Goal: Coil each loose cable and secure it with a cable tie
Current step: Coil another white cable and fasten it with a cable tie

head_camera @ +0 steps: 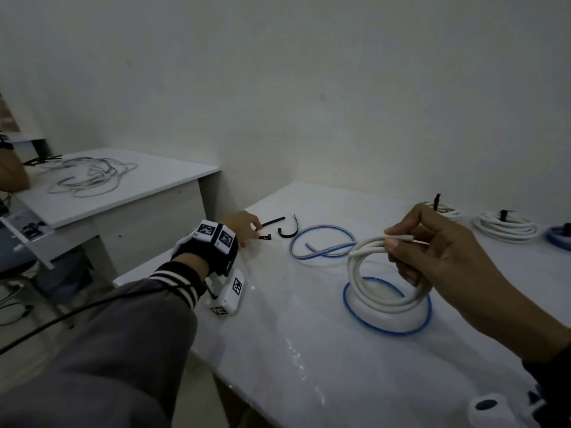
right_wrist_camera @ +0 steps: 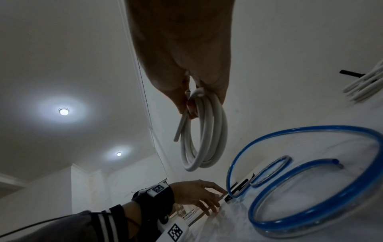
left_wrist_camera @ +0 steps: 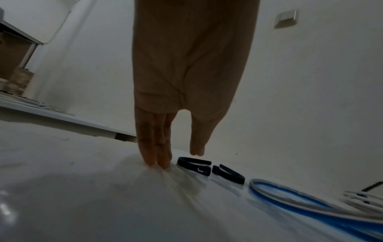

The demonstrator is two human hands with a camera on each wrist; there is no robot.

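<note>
My right hand [head_camera: 398, 242] is raised over the white table [head_camera: 278, 350] and grips a coiled white cable [head_camera: 370, 282] at its top, one cable end sticking out past the thumb. The right wrist view shows the same white coil [right_wrist_camera: 204, 134] hanging from the fingers. My left hand [head_camera: 251, 231] reaches to the table's far left, beside two curved black cable ties [head_camera: 289, 231]. In the left wrist view its straight fingertips [left_wrist_camera: 156, 161] touch the table just left of the nearest black tie [left_wrist_camera: 194, 165], holding nothing. A loose blue cable [head_camera: 386, 330] lies in loops under the white coil.
Two tied white coils [head_camera: 505, 227] and a blue coil [head_camera: 559, 239] lie at the back right. A second desk [head_camera: 123, 193] on the left carries tangled cables [head_camera: 89, 174], and another person's arm [head_camera: 12, 173] shows at the left edge. A wall stands behind the table.
</note>
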